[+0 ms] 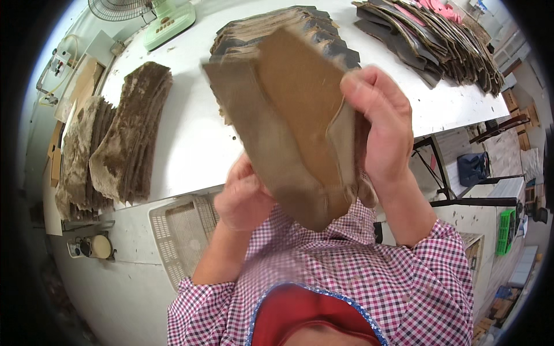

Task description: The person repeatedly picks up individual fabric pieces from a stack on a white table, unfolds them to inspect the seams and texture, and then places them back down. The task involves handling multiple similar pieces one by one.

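Both hands hold up a brown suede-like cut piece (248, 109) in front of my body, above the table's front edge. Its surface is dull grey-brown, with a smoother tan panel (300, 98) in the middle and a pale seam-like edge down the right side. My right hand (384, 124) pinches the upper right edge, thumb on the front and the other fingers curled behind. My left hand (242, 193) is closed at the lower left edge, slightly blurred, its fingertips hidden behind the piece. The back of the piece does not show.
On the white table (190, 138) lie two stacks of brown fur pieces (133, 130) at left, layered grey-brown pieces (277, 29) at the back, and dark pieces with pink ones (433, 43) at right. A green fan (170, 26) stands far left. Below is a plastic basket (179, 230).
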{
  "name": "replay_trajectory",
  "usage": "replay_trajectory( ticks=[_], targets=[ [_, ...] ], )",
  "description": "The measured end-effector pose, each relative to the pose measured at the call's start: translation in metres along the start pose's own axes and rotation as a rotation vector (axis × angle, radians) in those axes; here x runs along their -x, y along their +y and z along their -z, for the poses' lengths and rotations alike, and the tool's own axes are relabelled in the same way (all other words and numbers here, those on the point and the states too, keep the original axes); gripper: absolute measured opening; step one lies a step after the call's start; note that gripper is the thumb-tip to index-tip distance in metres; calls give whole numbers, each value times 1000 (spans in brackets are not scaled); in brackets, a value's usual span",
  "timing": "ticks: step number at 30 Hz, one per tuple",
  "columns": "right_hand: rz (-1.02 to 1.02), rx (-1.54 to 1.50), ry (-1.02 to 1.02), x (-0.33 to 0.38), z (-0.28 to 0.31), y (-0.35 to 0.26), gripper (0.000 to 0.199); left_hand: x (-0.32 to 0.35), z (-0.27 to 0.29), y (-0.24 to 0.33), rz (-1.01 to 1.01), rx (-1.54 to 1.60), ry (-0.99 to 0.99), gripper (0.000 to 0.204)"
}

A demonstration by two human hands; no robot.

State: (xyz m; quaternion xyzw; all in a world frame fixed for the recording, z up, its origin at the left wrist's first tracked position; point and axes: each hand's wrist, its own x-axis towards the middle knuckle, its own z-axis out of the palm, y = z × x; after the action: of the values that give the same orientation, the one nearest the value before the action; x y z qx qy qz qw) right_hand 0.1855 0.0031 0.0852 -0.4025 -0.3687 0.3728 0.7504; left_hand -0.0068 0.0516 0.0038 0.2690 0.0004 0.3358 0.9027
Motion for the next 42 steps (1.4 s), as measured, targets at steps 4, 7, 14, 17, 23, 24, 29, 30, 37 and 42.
replay_trajectory(
  ticks=[4,7,14,17,23,24,29,30,37,42],
  targets=[
    [-27,-267,97,-30,4,18,9,20,39,-34,257,-322,-11,65],
    [-66,-208,121,-39,4,33,10,23,26,-34,376,-419,-29,66],
    [-551,7,-63,-12,42,65,39,28,-2,-8,363,-387,220,65],
    [-622,232,-112,35,30,69,48,29,-8,1,275,-229,238,61],
    [-854,-307,-305,23,63,69,39,33,-24,16,121,-269,348,57],
    [-780,-220,-217,17,63,59,36,33,-25,18,123,-277,370,57],
    [-239,313,-157,0,58,41,19,32,-39,15,82,-256,381,56],
    [-160,474,-173,2,60,55,19,30,-44,12,90,-250,394,55],
    [-253,424,-194,13,50,111,23,23,-41,1,67,-349,401,67],
    [0,760,-65,-2,56,75,21,21,-29,7,12,-316,334,47]
  ],
)
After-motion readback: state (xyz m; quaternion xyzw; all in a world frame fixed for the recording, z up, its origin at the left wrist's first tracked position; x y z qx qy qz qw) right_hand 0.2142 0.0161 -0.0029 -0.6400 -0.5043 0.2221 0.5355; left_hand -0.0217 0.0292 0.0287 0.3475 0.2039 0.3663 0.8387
